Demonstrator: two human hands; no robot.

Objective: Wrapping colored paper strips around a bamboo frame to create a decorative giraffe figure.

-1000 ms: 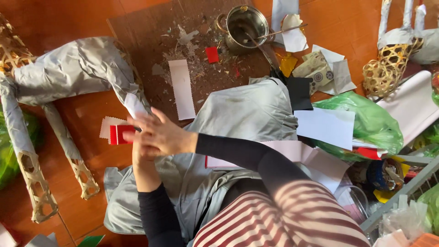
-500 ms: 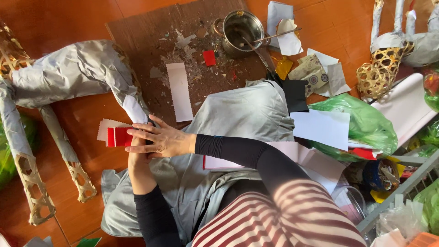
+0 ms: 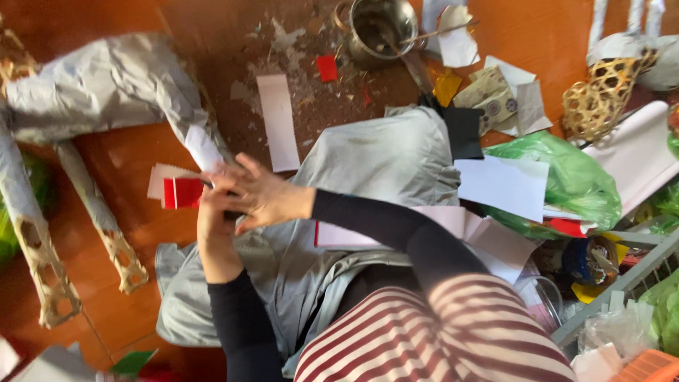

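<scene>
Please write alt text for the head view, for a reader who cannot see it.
Two hands, the left hand under the right hand, meet over a red paper piece above grey cloth on an orange floor. Around them lie white paper strips, a metal pot, a green plastic bag and paper-wrapped bamboo frames.

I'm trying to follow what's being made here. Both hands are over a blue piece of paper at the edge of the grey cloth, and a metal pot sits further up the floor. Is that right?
Not quite: the piece of paper is red, not blue, as the head view shows. The rest stands: the left hand and right hand meet beside it at the edge of the grey cloth, with the metal pot further up the floor.
</scene>
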